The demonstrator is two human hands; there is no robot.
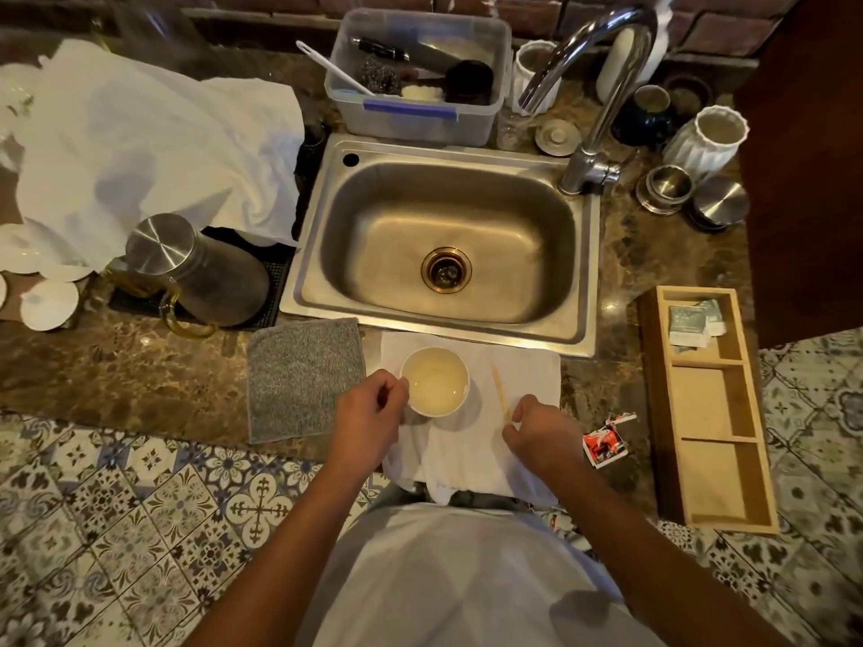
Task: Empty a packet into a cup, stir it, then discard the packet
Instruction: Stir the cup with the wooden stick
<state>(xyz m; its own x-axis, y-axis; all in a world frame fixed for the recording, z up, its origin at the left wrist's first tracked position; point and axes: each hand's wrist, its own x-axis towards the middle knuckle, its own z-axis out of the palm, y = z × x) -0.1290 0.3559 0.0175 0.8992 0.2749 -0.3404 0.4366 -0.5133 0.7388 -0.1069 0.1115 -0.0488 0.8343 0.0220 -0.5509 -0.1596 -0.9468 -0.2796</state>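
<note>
A white cup (435,382) with pale liquid stands on a white cloth (471,441) at the counter's front edge. My left hand (369,413) grips the cup's left side. A thin wooden stir stick (499,392) lies on the cloth to the right of the cup. My right hand (541,431) has its fingertips pinched on the stick's near end. A torn red and white packet (607,443) lies on the counter to the right of my right hand.
A steel sink (448,245) with a tap (593,86) sits behind the cup. A grey pad (303,375) lies left of the cloth. A wooden organiser (705,413) holding sachets stands at the right. A steel jug (196,268) is at the left.
</note>
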